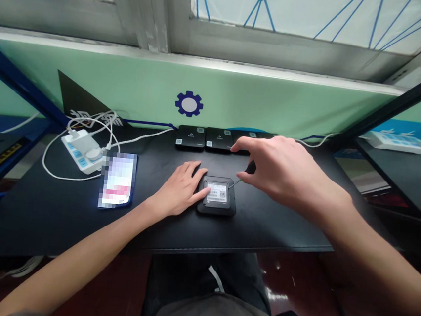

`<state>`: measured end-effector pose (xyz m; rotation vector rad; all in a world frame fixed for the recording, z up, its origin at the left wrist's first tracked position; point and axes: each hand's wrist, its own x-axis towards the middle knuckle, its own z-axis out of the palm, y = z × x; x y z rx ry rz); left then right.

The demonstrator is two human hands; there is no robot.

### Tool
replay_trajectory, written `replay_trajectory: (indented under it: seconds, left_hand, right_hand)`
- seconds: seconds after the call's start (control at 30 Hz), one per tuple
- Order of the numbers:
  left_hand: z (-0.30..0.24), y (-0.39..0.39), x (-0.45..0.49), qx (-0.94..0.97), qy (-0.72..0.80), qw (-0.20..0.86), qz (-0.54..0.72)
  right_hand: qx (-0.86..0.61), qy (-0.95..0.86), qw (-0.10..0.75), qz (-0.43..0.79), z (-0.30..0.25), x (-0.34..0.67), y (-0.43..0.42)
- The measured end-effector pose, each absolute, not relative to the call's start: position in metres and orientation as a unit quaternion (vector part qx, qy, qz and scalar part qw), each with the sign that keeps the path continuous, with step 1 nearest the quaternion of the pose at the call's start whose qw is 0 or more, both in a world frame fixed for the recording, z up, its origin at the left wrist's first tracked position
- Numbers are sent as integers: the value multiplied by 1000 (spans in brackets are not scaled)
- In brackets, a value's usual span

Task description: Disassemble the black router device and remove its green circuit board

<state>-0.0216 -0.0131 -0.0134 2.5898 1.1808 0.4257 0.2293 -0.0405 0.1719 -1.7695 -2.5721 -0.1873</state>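
Left hand (178, 190) has its fingers kinda spread, thumb resting on the label (220, 192) of a black box (216, 210) right beside them. Right hand (284, 169) fingers have got a thin tool (235, 183).

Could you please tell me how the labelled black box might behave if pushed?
The box is low and flat, so it seems unlikely to tip or roll. Its squarish form looks rigid, so it should hardly bend. The desk looks smooth, so the box may slide unless the left hand steadies it.
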Motion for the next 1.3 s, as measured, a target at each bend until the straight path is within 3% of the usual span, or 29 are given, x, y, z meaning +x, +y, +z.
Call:
replay_trajectory:
  seconds: [0.2,0.47,1.03,1.3]
  left_hand:
    - [-9,-15,-20,881,419,164,145]
    - [-8,-15,-20,885,414,155,146]
    - [-10,-14,-21,886,411,160,146]
    - [-14,-13,-21,886,412,150,152]
  right_hand:
    - [-571,-819,51,1,164,237,-46]
    - [-586,-804,-15,-102,161,237,-51]
    - [-575,-816,62,-2,165,243,-46]
    - [-572,-815,15,-85,159,242,-48]
